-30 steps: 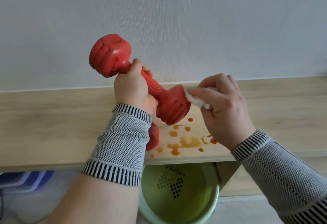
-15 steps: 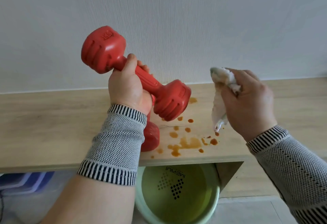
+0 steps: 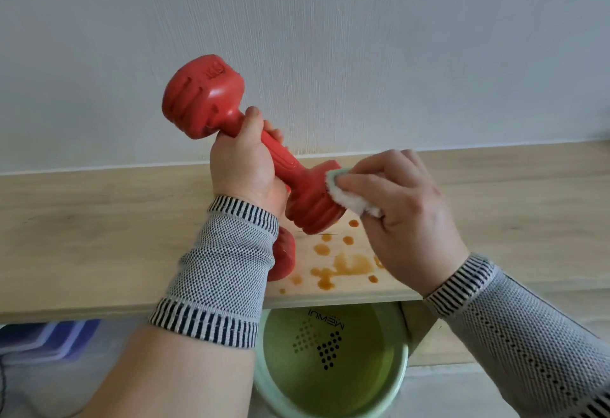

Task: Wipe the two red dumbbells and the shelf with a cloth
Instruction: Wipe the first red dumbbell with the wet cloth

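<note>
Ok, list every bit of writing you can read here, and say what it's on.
"MEMUI", printed in black and seen upside down, above a dotted black pattern: inside the pale green round plastic basin under the wooden shelf.
Raised lettering on the upper end of the red dumbbell held in the left hand: too blurred to read.

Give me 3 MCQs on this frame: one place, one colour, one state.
1. Where is the cloth pressed?
A. on the raised dumbbell's lower end
B. on the wall
C. in the basin

2. What colour are the spills on the shelf?
A. blue
B. orange-brown
C. black

3. What is the left hand doing?
A. lying flat on the shelf
B. gripping the dumbbell's handle
C. hanging empty

Key: 1 A, the right hand holds the cloth against that end. 2 B, the drops read amber against the pale wood. 3 B, its fingers wrap the handle.
</note>
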